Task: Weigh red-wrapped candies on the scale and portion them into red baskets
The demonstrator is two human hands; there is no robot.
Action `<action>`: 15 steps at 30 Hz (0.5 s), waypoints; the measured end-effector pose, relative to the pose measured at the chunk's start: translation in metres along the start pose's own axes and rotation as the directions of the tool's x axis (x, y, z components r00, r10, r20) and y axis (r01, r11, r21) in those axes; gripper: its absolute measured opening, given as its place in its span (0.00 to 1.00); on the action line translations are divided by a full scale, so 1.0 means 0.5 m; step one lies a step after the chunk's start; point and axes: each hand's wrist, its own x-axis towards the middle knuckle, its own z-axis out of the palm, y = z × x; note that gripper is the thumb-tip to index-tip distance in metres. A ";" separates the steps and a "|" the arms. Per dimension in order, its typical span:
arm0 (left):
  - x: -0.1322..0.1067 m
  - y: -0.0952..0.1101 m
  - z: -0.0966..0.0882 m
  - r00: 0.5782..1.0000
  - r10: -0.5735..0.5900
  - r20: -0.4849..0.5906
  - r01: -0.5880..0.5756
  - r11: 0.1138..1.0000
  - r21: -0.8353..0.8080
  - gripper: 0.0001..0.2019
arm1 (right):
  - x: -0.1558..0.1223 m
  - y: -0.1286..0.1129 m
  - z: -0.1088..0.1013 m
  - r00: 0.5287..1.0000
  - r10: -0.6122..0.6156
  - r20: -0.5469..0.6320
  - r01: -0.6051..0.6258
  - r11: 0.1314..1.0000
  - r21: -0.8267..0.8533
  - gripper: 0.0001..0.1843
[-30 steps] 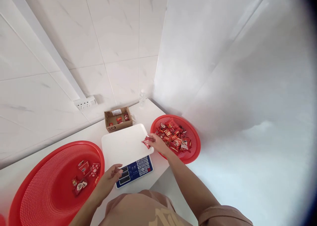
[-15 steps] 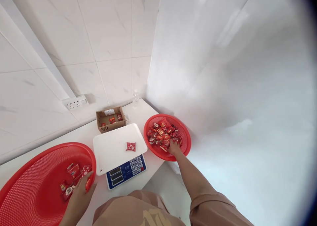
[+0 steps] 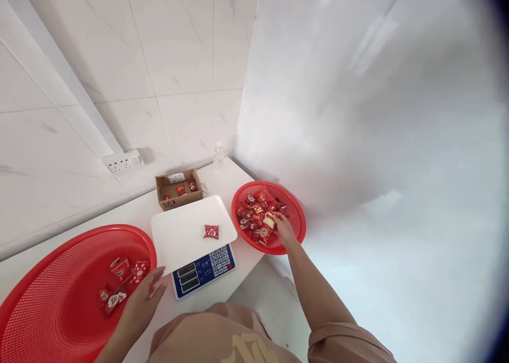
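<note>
My right hand [image 3: 283, 228] is over the right red basket [image 3: 297, 214], its fingers closed on a wrapped candy [image 3: 269, 220] with a pale yellow face. Beneath it lies a heap of red wrapped candies [image 3: 254, 214]. At the right rim of the large left basket [image 3: 35, 278], my left hand [image 3: 143, 299] has thumb and fingers apart; a bit of red shows between them. Several red packets [image 3: 119, 278] lie inside that basket. One red candy packet [image 3: 211, 231] rests on the white pan [image 3: 178, 236] of a digital scale [image 3: 202, 273] between the baskets.
Behind the scale stands a small cardboard box [image 3: 170, 201] with a few red packets inside. A clear plastic bottle [image 3: 218, 155] is in the table's back corner. A power socket [image 3: 123, 161] sits on the tiled wall. The table [image 3: 238, 267] ends at the front right.
My right hand has come up slightly from the heap, and the pale-faced candy now shows in its fingers. My left hand has shifted right, out over the left basket's rim.
</note>
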 end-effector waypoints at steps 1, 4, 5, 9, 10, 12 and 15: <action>-0.002 0.013 0.004 1.000 -0.003 0.021 0.004 0.999 -0.054 0.27 | -0.018 -0.018 0.013 0.998 0.010 0.061 -0.022 0.978 0.210 0.18; -0.008 0.064 0.026 0.991 0.039 0.125 -0.008 0.970 -0.242 0.28 | -0.088 -0.075 0.073 0.935 -0.030 0.354 -0.232 0.704 0.671 0.15; -0.009 0.082 0.035 0.982 0.056 0.178 0.004 0.948 -0.320 0.29 | -0.116 -0.092 0.097 0.888 -0.059 0.456 -0.307 0.663 0.683 0.15; -0.008 0.135 0.068 0.935 0.078 0.345 0.139 0.816 -0.562 0.32 | -0.234 -0.123 0.197 0.639 -0.175 0.749 -0.391 0.765 0.512 0.18; -0.006 0.139 0.073 0.926 0.083 0.368 0.160 0.798 -0.581 0.31 | -0.258 -0.122 0.217 0.603 -0.197 0.773 -0.331 0.820 0.467 0.21; -0.002 0.133 0.079 0.927 0.056 0.371 0.185 0.793 -0.580 0.28 | -0.293 -0.112 0.250 0.616 -0.191 0.764 -0.188 0.906 0.378 0.24; 0.003 0.106 0.086 0.952 -0.044 0.302 0.211 0.808 -0.550 0.24 | -0.309 -0.085 0.277 0.694 -0.101 0.713 -0.109 0.964 0.243 0.22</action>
